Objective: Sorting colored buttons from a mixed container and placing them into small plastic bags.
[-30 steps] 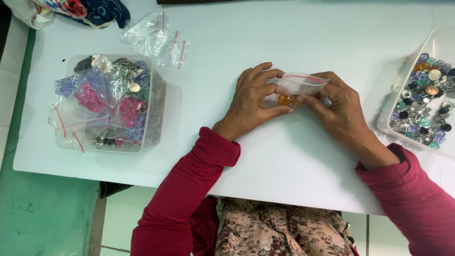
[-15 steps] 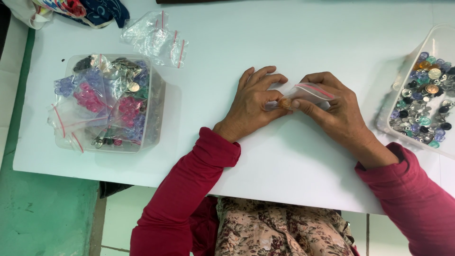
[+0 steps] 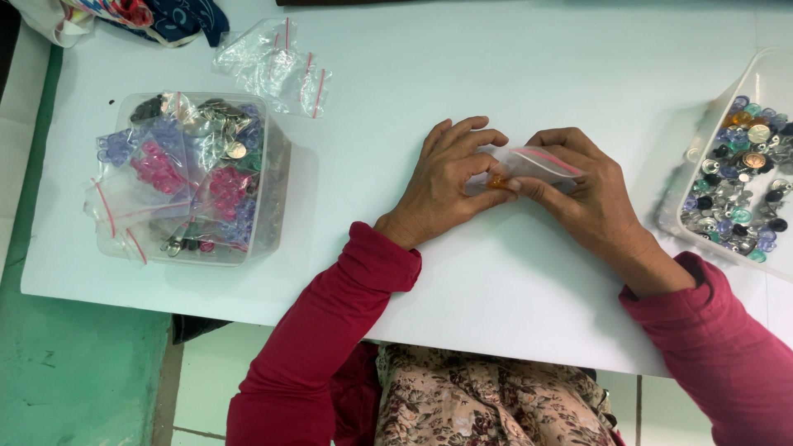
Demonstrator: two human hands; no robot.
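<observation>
Step in hand, as I judge it: sealing. My left hand and right hand both pinch the small clear red-striped zip bag of orange beads at table centre. Next calls for even pressure along the strip. Clear plastic tub of filled bags left, tray of mixed buttons right; nothing obstructs.

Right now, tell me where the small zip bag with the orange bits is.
Middle of the white table, the small zip bag sits pinched between the left hand and right hand.

Clear red-strip zip bag pinched centre; empty bags top-left.
</observation>
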